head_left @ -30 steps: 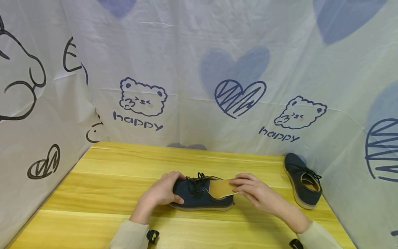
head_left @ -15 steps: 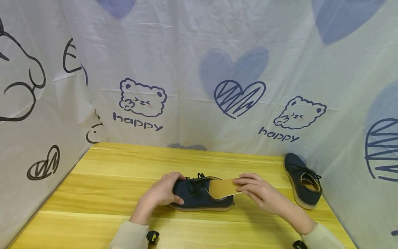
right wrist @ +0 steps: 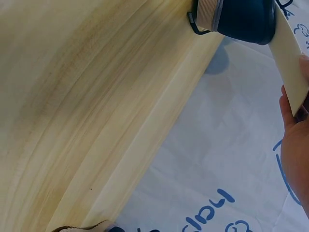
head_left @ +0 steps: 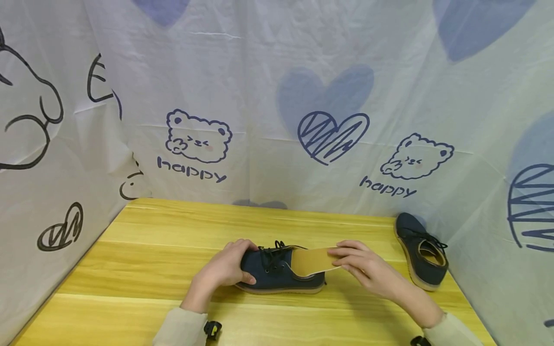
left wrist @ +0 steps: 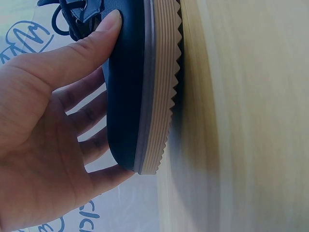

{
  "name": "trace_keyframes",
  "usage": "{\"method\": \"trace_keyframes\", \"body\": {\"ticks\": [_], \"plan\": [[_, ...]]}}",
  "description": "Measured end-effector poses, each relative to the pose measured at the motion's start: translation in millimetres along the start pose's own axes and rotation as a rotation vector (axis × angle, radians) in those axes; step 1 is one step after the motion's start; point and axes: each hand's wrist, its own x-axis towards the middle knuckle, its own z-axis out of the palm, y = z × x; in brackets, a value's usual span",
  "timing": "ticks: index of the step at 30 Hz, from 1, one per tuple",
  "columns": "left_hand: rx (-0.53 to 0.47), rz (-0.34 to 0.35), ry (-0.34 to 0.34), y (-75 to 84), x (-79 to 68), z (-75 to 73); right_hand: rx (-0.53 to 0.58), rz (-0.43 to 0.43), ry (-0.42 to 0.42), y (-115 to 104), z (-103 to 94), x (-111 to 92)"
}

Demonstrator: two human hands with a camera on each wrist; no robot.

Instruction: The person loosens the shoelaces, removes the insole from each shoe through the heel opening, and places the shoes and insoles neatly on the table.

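Observation:
A dark navy lace-up shoe [head_left: 277, 280] lies sole down on the wooden table, toe to the left. My left hand [head_left: 224, 267] grips its toe; in the left wrist view the thumb presses one side of the upper [left wrist: 126, 92] and the fingers wrap the other. A tan insole [head_left: 312, 260] sticks out of the shoe's opening toward the right, its front part hidden inside. My right hand [head_left: 365, 268] pinches the outer end of the insole. In the right wrist view the pale underside of the insole [right wrist: 288, 60] slants out past the shoe's heel [right wrist: 246, 19].
A matching navy shoe [head_left: 433, 273] stands at the table's right edge, toe toward the back. White cloth [head_left: 264, 178] printed with hearts and bears hangs behind and at both sides of the yellow wooden table [head_left: 173, 226].
My right hand has moved slightly to the right, drawing the insole a little farther out of the shoe. The left hand and the shoe have stayed in place.

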Motion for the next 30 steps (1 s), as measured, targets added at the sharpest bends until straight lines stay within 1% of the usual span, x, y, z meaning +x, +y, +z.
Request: {"method": "trace_keyframes", "body": {"ticks": [6, 12, 17, 25, 30], "plan": [[0.001, 0.000, 0.004, 0.1, -0.3, 0.3, 0.015, 0.053, -0.015, -1.1, -1.1, -3.5], [-0.003, -0.004, 0.005, 0.4, -0.9, 0.1, 0.002, 0.042, 0.008, -1.6, -2.0, -5.6], [-0.005, -0.011, 0.003, 0.6, -1.3, 0.0, 0.005, 0.068, 0.007, -2.8, -3.5, -7.4], [-0.010, -0.005, 0.002, -0.2, -1.2, 0.8, -0.021, 0.000, 0.067, -3.6, -2.5, -9.5], [-0.013, -0.001, 0.005, -0.9, 0.1, 1.1, -0.024, 0.003, 0.081, -4.3, -4.7, -11.3]]}}
